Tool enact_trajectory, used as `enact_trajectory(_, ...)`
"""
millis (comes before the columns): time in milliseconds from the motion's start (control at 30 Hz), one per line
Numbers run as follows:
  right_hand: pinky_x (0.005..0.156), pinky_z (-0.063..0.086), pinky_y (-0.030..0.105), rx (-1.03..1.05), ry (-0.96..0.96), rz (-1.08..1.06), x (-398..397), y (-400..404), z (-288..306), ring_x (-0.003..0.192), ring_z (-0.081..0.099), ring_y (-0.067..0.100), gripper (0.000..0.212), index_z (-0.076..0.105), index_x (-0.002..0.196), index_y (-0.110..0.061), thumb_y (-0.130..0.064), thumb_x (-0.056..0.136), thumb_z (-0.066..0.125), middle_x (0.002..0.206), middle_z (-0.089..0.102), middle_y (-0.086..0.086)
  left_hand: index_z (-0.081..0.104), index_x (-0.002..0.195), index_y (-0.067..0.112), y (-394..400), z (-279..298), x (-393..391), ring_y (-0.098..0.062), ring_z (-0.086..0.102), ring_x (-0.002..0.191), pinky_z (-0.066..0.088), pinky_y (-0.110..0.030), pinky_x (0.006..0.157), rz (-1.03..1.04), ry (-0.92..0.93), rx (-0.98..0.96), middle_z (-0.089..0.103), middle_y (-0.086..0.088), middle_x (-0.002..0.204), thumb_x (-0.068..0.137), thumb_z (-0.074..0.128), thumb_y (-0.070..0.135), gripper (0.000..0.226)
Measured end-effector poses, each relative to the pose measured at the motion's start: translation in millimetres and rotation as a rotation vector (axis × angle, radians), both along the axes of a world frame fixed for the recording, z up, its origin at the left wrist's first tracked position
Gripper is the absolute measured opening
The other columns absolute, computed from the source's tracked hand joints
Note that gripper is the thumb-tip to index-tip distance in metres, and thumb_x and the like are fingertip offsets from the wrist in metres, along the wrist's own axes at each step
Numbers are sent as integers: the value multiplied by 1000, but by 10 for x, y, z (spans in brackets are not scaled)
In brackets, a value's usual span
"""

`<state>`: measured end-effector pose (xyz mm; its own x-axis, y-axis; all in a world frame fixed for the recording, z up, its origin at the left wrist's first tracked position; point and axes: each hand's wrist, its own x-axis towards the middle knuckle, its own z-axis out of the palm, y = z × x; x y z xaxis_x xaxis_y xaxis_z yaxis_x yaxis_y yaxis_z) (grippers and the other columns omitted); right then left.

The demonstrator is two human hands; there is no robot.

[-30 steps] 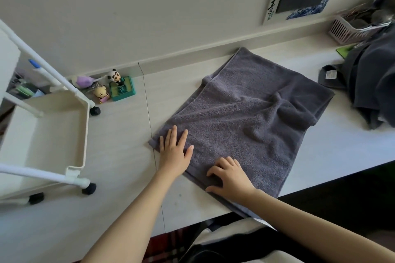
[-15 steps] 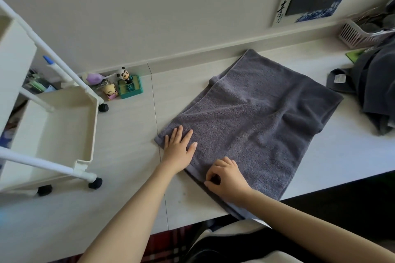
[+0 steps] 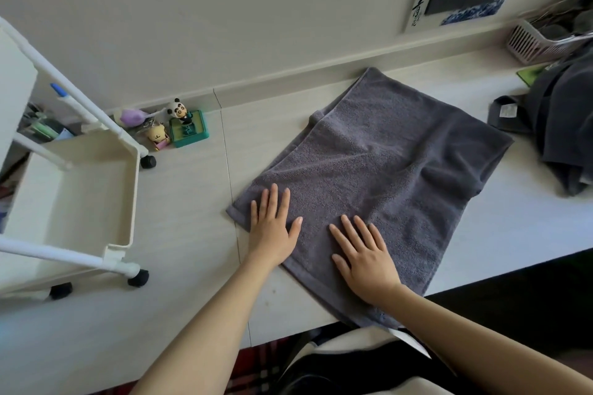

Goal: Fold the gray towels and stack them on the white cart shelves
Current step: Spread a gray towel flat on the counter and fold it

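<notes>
Right hand (image 3: 365, 261) was curled up pinching the gray towel (image 3: 378, 176) edge at 6 o'clock half a sec ago, now it's flat w/ fingers spread, pressing down on it.

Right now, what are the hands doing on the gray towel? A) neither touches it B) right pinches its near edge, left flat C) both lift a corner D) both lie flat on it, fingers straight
D: the left hand and the right hand both rest palm-down with straight fingers on the near end of the gray towel, which lies on the table.
</notes>
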<state>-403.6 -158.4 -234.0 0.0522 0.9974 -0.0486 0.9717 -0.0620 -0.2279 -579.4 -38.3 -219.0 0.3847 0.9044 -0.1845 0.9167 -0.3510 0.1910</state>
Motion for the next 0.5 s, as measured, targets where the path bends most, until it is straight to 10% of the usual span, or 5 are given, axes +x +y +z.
enact_trajectory(267,102,26,39,36,-27,39,108,263,125,124,44,26,48,54,131,-25,-41,89,39,136,52,6,16,149,4,-2,93,503,-33,0,145,-7,-48,115,232,-40,-80,5,-23,156,95,33,45,70)
enact_trajectory(500,114,1,37,-129,-104,-142,956,506,115,143,21,24,63,23,147,-34,-61,91,10,154,25,0,35,144,7,112,-89,417,-41,29,137,16,-57,112,183,59,17,31,-26,148,87,28,54,75)
